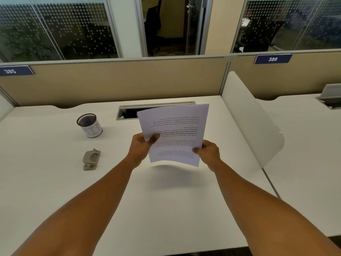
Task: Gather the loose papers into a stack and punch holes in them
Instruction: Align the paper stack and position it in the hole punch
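White printed papers (174, 134) sit in the air above the desk (55, 182), gripped by both of your hands: your left hand (142, 146) pinches the left edge with thumb over the sheet, your right hand (207, 152) pinches the lower right edge the same way. How many sheets you hold is hard to tell, though no loose ones show on the desk, so gathering looks done. Next, tap the edges square, then carry the stack left to the metal hole punch (91, 159) lying near the mesh cup (89, 125) and feed one edge into its slot.
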